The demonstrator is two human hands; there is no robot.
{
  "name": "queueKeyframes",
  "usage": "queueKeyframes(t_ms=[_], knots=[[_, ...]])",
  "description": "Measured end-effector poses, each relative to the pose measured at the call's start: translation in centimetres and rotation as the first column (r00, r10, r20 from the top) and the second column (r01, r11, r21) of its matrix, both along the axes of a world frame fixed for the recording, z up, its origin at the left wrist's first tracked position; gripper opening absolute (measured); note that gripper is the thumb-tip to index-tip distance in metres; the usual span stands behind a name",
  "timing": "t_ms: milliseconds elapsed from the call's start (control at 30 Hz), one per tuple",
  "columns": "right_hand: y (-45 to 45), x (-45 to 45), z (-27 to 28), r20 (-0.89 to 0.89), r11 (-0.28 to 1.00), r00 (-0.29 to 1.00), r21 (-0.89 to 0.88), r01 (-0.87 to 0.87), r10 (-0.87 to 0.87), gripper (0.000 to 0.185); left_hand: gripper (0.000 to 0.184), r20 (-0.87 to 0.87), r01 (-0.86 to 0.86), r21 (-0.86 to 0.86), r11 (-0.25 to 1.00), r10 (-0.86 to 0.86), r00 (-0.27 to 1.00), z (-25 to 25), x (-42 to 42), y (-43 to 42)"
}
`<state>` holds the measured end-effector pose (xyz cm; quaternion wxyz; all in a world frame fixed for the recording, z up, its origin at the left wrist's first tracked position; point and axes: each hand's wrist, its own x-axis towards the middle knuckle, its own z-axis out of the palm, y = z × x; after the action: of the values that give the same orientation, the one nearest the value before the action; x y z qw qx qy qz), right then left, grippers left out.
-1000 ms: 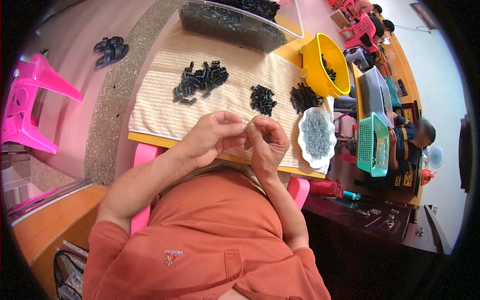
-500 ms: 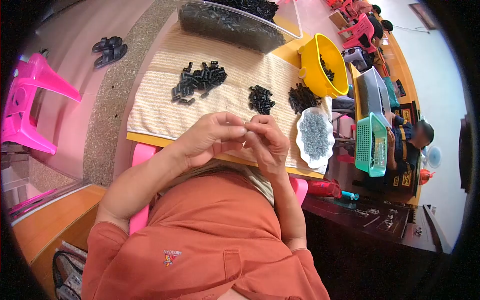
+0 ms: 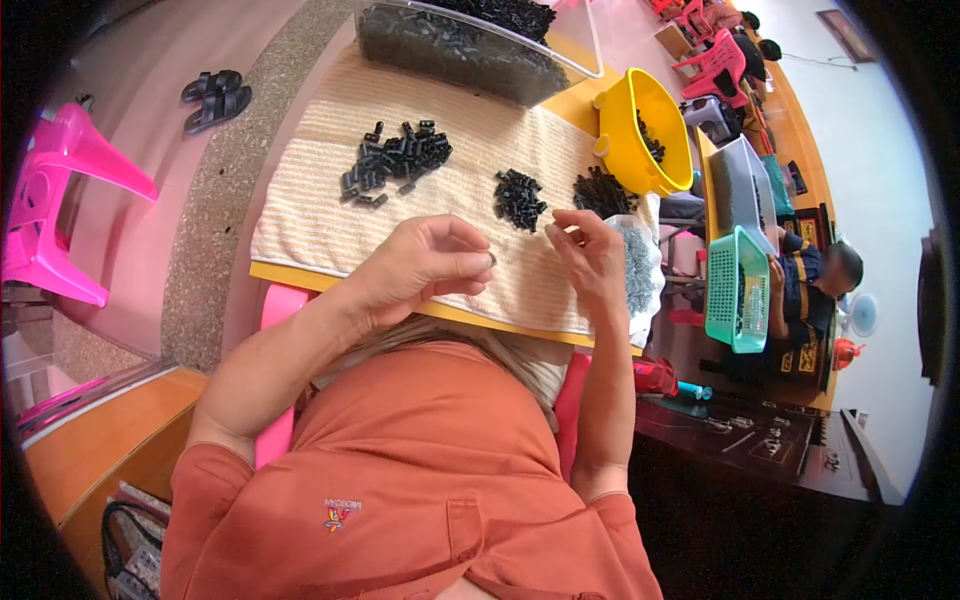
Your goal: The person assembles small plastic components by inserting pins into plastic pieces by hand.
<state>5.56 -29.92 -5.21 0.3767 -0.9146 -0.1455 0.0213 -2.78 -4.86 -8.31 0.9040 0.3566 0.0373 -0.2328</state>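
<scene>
My left hand (image 3: 435, 265) is pinched round a small dark part (image 3: 491, 259) at its fingertips, above the front of the striped towel (image 3: 330, 120). My right hand (image 3: 590, 255) is apart from it, near a small pile of black pieces (image 3: 519, 200); its thumb and index finger are slightly apart, nothing visible between them. It partly covers the white scalloped dish (image 3: 650, 300) of clear pieces. A larger pile of black cylinders (image 3: 395, 160) lies at the left of the towel, and thin black pieces (image 3: 602, 192) lie at the right.
At the back stands a clear bin (image 3: 460, 60) of black parts. A yellow basin (image 3: 640, 100) is at the back right. Beyond are a green basket (image 3: 722, 290), a grey bin (image 3: 735, 190) and a seated person (image 3: 838, 268). A pink stool (image 3: 60, 200) stands left.
My right hand has moved away from my left hand to the right, towards the white dish, and its fingers have parted. My left hand stays in nearly the same place.
</scene>
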Motion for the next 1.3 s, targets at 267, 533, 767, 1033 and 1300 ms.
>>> queueKeyframes(t_ms=[267,533,767,1033,1300], knots=[[2.1,0.5,-0.6,0.089,0.947,0.996,-0.321,0.006,0.024,0.026,0.014,0.021,-0.012,0.021,1.0,0.011,1.0,-0.3,0.0,-0.1],[1.5,0.5,-1.4,0.179,0.942,0.975,-0.33,-0.064,0.129,0.022,0.013,0.016,-0.018,0.03,0.999,0.018,1.0,-0.3,0.0,-0.2],[1.4,0.1,-1.6,0.213,0.949,0.964,-0.3,-0.091,0.16,0.026,0.013,0.023,-0.023,0.051,0.998,0.022,0.999,-0.3,0.0,-0.2],[0.5,-0.3,-1.8,0.292,0.989,0.946,-0.084,-0.123,0.142,0.026,0.013,0.019,-0.021,0.066,0.998,0.02,1.0,-0.3,0.0,-0.2],[0.1,-1.2,-2.8,0.23,0.972,0.969,0.186,-0.14,0.096,0.018,0.013,0.026,-0.032,0.061,0.998,0.031,0.999,-0.5,0.0,-0.3]])
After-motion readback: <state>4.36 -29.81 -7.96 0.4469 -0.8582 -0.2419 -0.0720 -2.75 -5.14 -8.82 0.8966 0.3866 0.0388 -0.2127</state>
